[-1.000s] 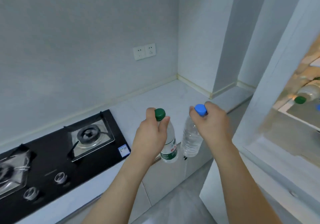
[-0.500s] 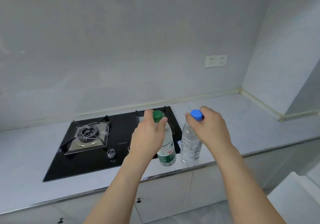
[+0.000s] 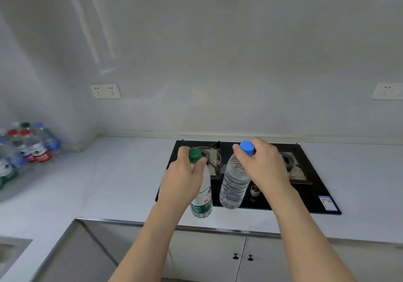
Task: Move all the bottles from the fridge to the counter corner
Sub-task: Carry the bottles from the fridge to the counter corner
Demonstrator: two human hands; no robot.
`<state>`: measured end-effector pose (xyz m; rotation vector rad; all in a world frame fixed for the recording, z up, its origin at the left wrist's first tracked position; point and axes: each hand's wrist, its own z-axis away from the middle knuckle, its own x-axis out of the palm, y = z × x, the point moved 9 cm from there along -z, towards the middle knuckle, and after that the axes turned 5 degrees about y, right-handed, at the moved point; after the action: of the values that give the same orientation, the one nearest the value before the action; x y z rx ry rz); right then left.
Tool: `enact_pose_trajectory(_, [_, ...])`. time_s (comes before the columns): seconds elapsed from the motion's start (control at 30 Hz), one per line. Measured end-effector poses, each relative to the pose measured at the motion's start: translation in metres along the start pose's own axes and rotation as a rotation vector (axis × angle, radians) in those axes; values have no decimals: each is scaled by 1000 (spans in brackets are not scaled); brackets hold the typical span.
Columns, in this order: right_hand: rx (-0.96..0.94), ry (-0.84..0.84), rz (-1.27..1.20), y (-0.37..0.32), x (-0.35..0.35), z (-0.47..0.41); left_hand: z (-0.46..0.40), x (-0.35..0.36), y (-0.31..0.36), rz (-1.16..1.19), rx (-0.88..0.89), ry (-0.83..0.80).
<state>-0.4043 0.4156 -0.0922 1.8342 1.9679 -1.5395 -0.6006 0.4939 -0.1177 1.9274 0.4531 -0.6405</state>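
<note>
My left hand (image 3: 182, 179) grips the neck of a green-capped bottle (image 3: 201, 201) with a green and white label, which hangs upright over the counter's front. My right hand (image 3: 263, 164) holds a clear blue-capped bottle (image 3: 234, 183) by its neck, dangling slightly tilted above the black stove (image 3: 309, 196). At the far left, several bottles (image 3: 32, 148) with red, blue, black and white caps stand clustered in the counter corner. The fridge is out of view.
The grey counter (image 3: 104, 183) runs from the corner past the stove to the right. A sink edge (image 3: 11, 251) shows at bottom left. Cabinet doors with dark knobs (image 3: 242, 256) lie below. Wall sockets (image 3: 105, 90) sit above the counter.
The view has swung left: the fridge and right corner dropped out, the stove slid to the right, and the bottle cluster in the left corner appeared. Both hands still carry their bottles.
</note>
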Motion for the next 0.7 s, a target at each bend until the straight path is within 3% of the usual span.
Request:
enact_pose_trajectory(0.27, [-34, -106, -62, -70, 93, -2, -31, -64, -81, -24, -94, 75])
enact_pose_trajectory(0.7, [-77, -221, -154, -119, 224, -81, -137, -75, -164, -150, -175, 91])
